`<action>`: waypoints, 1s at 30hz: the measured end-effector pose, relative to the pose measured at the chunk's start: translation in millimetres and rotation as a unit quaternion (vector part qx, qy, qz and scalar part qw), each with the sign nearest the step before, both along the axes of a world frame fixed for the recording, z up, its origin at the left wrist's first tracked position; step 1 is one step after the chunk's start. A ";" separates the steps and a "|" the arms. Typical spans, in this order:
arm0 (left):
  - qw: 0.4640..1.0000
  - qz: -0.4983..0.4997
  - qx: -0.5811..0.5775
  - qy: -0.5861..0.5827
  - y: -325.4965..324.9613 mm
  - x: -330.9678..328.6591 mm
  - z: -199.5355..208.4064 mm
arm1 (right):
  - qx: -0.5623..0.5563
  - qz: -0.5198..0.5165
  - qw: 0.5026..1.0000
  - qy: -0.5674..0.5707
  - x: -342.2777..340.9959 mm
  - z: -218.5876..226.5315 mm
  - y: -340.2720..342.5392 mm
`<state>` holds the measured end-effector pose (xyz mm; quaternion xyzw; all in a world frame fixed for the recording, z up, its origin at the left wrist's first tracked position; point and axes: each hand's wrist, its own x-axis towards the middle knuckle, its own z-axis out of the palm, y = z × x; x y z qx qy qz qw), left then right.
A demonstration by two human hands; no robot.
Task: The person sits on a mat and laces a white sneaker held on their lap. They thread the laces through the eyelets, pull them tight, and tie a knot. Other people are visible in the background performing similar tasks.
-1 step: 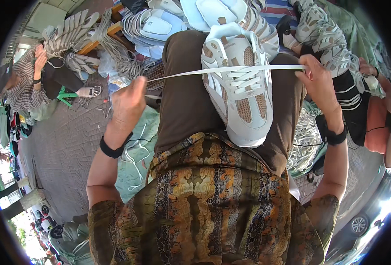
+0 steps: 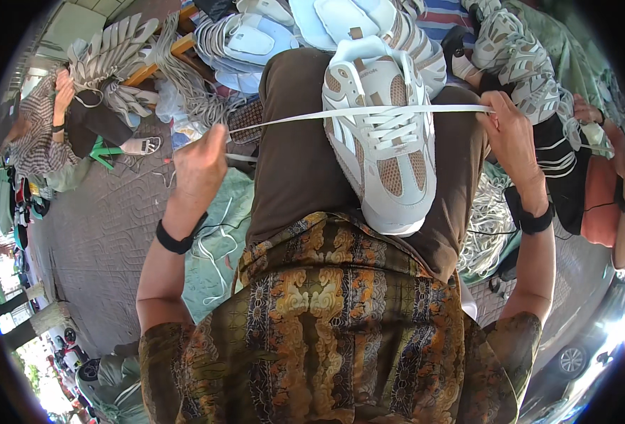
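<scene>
Holding a white lace [image 2: 298, 115] taut and nearly level across the upper middle of the frame, over a pale grey and tan shoe [image 2: 372, 169]. Gripping one side of it in the left hand [image 2: 201, 164], left of centre, with fingers closed into a fist; cannot make out the separate fingertips. Pinching the other side between thumb and forefinger of the right hand [image 2: 512, 134], at upper right, with the remaining fingers curled. Bearing the shoe on the lap, just above the centre of the frame, toe toward the lower edge, against brown trousers [image 2: 284, 155]. Wearing a patterned shirt [image 2: 341, 318] at lower centre and a dark wristband [image 2: 175, 240] on the left arm. Sitting near tangled white laces [image 2: 487, 233] right of centre, green cloth [image 2: 203, 283] left of centre, stacked pale shoe pieces [image 2: 256, 39] at the top and grouped shoes [image 2: 510, 42] at upper right.
</scene>
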<state>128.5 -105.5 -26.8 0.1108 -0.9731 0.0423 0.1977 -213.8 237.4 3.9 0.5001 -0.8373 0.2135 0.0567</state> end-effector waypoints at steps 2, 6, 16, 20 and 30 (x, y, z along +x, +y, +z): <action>0.998 0.047 0.004 -0.040 -11.6 18.5 -6.9 | 0.010 -0.008 0.994 0.106 -3.0 0.9 5.0; 0.986 0.130 0.010 -0.106 -26.2 50.2 -17.2 | 0.041 -0.077 0.978 0.190 -16.2 -3.7 17.2; 0.977 0.193 -0.002 -0.093 -68.7 108.0 -43.3 | 0.105 -0.149 0.969 0.164 -69.2 -12.9 104.5; 0.961 0.244 0.030 -0.130 -89.4 139.9 -70.1 | 0.088 -0.214 0.968 0.093 -82.5 -25.1 153.4; 0.918 0.357 0.095 -0.142 -127.1 260.9 -127.6 | 0.062 -0.396 0.915 0.043 -52.1 -102.4 312.4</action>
